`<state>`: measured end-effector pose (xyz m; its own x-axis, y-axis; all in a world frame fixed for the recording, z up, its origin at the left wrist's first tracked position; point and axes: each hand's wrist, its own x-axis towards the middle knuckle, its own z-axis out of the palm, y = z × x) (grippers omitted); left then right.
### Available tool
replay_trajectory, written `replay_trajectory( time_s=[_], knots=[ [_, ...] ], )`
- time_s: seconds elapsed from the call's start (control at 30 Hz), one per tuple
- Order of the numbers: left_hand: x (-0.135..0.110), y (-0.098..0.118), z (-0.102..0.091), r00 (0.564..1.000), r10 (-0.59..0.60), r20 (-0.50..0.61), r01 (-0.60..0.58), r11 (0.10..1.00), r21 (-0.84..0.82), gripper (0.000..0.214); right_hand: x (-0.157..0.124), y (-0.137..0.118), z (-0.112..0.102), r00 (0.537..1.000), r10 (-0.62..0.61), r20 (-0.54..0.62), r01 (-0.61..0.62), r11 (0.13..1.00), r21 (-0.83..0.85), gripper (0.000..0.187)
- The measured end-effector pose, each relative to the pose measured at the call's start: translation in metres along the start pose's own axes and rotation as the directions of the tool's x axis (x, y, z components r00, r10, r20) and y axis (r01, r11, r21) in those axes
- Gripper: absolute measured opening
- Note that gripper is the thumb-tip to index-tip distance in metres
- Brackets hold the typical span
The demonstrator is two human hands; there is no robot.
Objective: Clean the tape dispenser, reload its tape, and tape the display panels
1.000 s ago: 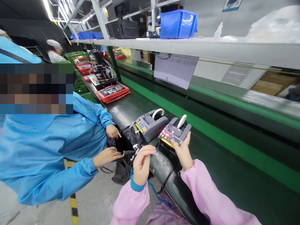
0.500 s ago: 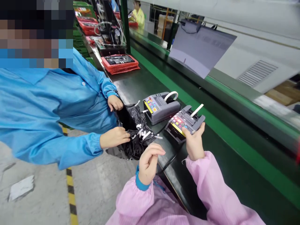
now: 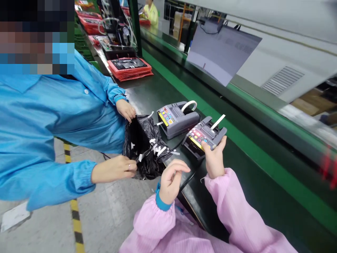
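Note:
My right hand (image 3: pixel 216 156) grips the near end of a grey automatic tape dispenser (image 3: pixel 204 135), its thumb on the front and its fingers around the side. A white strip of tape (image 3: pixel 218 122) sticks up from the back of this machine. Close to the bench edge, my left hand (image 3: pixel 172 181) hangs half-curled with nothing in it, a blue band at the wrist. Beside the held machine stands a second tape dispenser (image 3: pixel 175 123) with a white tape loop. Left of both, a black plastic bag (image 3: pixel 147 137) carries several white tape scraps (image 3: pixel 158 149).
A co-worker in a blue jacket (image 3: pixel 58 116) stands at the left, both hands on the bag. Red folders (image 3: pixel 129 68) are stacked farther along the dark bench (image 3: pixel 155 89). A black cable (image 3: pixel 188 181) runs near my hands. A grey panel (image 3: pixel 223 52) hangs above the line.
The co-worker's nearer hand has pulled the bag's edge left and down, so its mouth gapes wider. My hands have kept nearly the same pose; the view has shifted slightly.

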<state>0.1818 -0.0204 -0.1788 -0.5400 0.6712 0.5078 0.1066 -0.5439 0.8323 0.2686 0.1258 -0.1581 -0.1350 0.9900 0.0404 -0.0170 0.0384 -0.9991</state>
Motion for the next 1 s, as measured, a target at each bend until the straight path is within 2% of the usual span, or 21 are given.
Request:
replay_trajectory(
  time_s=[0.2,0.43,0.73,1.0],
  knots=[
    [0.003,0.004,0.0,0.999,0.013,0.038,-0.014,1.0,0.019,0.025,0.0,-0.004,0.002,0.999,0.042,0.028,-0.044,0.998,0.05,0.129],
    [0.004,0.0,0.004,0.998,-0.021,0.056,0.02,1.0,0.024,0.025,0.0,-0.005,0.007,0.998,0.055,-0.005,-0.054,0.991,0.124,0.124],
    [0.005,-0.007,0.018,0.995,-0.084,0.058,0.082,0.996,0.03,0.029,-0.001,-0.003,0.007,0.998,0.052,-0.029,-0.048,0.993,0.109,0.121],
    [0.001,-0.012,0.018,0.992,-0.122,0.028,0.121,0.992,0.034,0.03,-0.005,-0.009,0.007,0.999,0.041,-0.032,-0.037,0.992,0.12,0.12]
  ],
)
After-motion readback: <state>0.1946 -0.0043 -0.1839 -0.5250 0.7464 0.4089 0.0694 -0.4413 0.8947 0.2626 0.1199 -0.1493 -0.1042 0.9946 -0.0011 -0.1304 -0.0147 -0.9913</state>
